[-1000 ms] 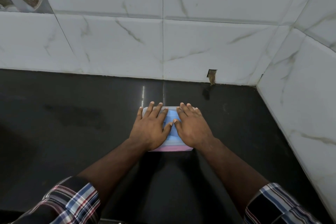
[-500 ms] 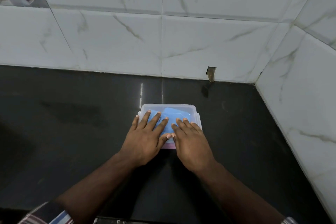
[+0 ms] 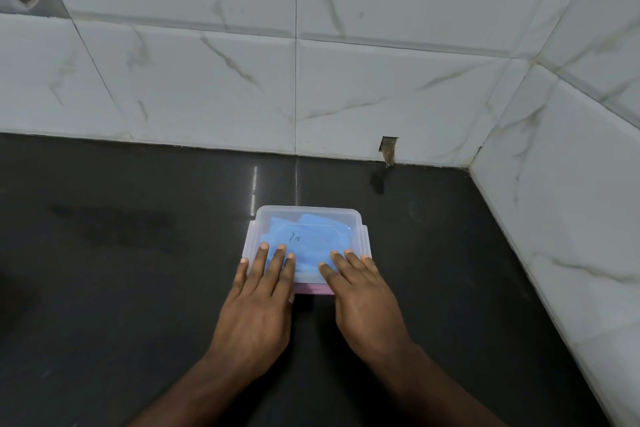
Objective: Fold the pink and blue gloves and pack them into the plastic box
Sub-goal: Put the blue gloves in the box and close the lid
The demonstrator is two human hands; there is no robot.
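Plastic box (image 3: 358,236) sits on the dark counter (image 3: 138,288), clear lid (image 3: 308,215) on top, a small dark scribble visible on the lid near its middle. Through the lid: blue gloves (image 3: 311,239) folded flat, filling most of the top layer. Pink gloves (image 3: 313,289) show only as a thin pink band along the near side wall of the box, under the blue; how they are folded can't be told from here. Whether the lid is fully snapped down can't be told; side clips are visible on the left and right edges, their state unclear

Left hand (image 3: 256,308) lies flat, fingers straight and slightly spread, tips resting on the near left part of the lid, palm hanging over the near edge of the box. Right hand (image 3: 363,302) same posture, fingers straight, tips on the near right part of the lid, palm off the near edge. Neither hand grips anything; both just press or rest on the lid. Gap between the two hands over the near middle of the box

Box is near the back of the counter, well apart from the white marble-look wall tiles (image 3: 381,80) behind and on the right. Small broken notch (image 3: 388,149) in the tile at the counter line, behind and right of the box
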